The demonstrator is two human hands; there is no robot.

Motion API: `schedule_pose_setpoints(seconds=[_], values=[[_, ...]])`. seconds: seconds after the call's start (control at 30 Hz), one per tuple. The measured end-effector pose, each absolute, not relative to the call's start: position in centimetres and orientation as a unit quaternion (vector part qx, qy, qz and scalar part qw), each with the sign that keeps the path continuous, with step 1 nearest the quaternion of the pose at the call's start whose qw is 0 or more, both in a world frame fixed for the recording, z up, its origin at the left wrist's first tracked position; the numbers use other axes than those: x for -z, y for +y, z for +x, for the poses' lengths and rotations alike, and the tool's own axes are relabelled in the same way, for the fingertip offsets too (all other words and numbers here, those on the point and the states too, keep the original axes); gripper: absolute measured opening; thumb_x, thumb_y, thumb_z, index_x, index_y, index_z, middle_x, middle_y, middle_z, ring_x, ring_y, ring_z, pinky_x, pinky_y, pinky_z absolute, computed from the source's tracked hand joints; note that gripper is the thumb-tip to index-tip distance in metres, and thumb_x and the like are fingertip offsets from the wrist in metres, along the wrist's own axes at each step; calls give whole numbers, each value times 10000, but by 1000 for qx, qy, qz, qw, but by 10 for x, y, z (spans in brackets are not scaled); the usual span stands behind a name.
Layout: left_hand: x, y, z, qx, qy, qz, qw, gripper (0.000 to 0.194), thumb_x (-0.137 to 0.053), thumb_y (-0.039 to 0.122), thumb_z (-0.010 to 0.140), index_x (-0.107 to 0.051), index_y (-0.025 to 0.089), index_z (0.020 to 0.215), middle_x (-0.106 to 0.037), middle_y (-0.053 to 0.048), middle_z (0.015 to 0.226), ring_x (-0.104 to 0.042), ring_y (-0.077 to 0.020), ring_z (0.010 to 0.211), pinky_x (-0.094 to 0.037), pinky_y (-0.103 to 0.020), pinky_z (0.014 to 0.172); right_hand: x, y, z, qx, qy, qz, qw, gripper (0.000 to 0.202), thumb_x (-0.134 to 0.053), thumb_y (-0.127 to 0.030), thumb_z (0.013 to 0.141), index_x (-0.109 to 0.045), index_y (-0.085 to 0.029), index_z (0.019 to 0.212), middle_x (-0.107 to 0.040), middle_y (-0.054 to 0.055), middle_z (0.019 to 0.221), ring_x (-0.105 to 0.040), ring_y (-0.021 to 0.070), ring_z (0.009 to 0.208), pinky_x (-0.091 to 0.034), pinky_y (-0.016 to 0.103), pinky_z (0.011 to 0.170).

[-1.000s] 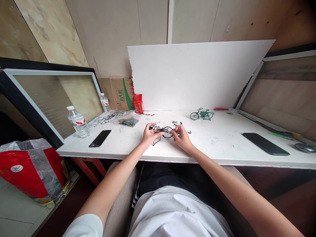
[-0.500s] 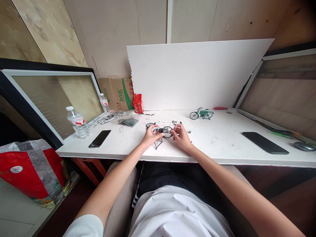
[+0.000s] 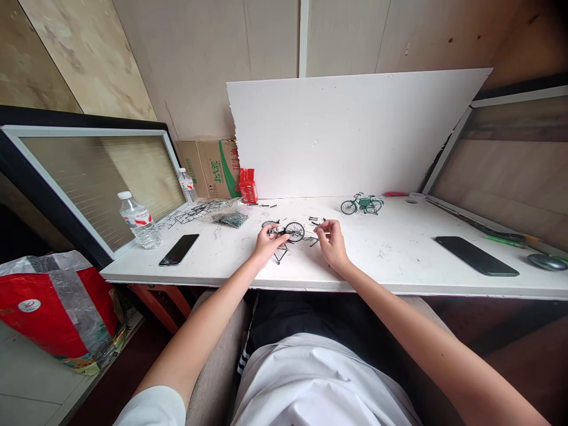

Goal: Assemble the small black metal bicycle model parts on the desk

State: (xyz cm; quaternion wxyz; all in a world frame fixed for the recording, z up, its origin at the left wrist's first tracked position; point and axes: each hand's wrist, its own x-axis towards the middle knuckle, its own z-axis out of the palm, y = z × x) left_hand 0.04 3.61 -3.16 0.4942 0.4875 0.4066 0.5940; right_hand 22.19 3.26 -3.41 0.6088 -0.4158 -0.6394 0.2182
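My left hand [image 3: 266, 244] is closed on a black model bicycle part whose spoked wheel [image 3: 294, 232] sticks out to the right of my fingertips. Under that hand, a thin black frame piece [image 3: 280, 255] rests on the table. Another black wheel [image 3: 269, 224] shows partly behind my left fingers. To the right, my right hand [image 3: 332, 244] is apart from the wheel, its thumb and forefinger pinched together; whatever lies between them is too small to make out. Small black parts [image 3: 314, 219] lie just beyond it. A finished-looking green model bicycle [image 3: 362, 205] stands upright farther back.
On the left of the white table [image 3: 390, 260] are a phone [image 3: 179, 249], a water bottle [image 3: 139, 222], a plastic bag of parts [image 3: 231, 219] and black part sprues [image 3: 195, 211]. A dark phone-like slab [image 3: 477, 255] and a mouse [image 3: 548, 262] lie right. A white board [image 3: 355, 136] leans behind.
My right hand has come away from the wheel, slightly to the right. My left hand has shifted a little left with the wheel part still in it.
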Motion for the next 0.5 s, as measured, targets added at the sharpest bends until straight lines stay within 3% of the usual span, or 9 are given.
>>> schedule_pose_setpoints(seconds=[0.1,0.3,0.4,0.5], values=[[32,37,0,-605,411,482,482,637,-924,281,733,-534,176,1225,-717,-35,863,-742,-176,762,-596,-281,680,36,40,229,-157,-663,-436,588,165,-520,-262,949,-493,-268,1111,-646,94,1135,-625,277,1087,-512,454,899],[31,38,0,-614,415,475,474,625,-920,262,736,-529,171,1215,-708,-29,863,-741,-173,743,-568,-250,617,32,53,259,-56,-780,-451,430,458,-514,-74,807,-601,-253,1219,-704,116,1192,-531,372,1258,-429,588,1046],[31,38,0,-613,417,473,477,628,-917,256,739,-522,171,1219,-715,-33,878,-734,-162,733,-565,-245,617,32,58,273,-68,-812,-452,364,655,-485,-52,789,-516,-240,1416,-679,110,1321,-477,364,1364,-442,577,1067],[30,37,0,-608,421,474,477,622,-909,251,749,-521,172,1229,-718,-33,876,-734,-162,734,-558,-241,619,37,62,278,-81,-834,-456,301,607,-487,-141,882,-486,-226,1484,-605,108,1460,-420,335,1450,-403,547,1161]])
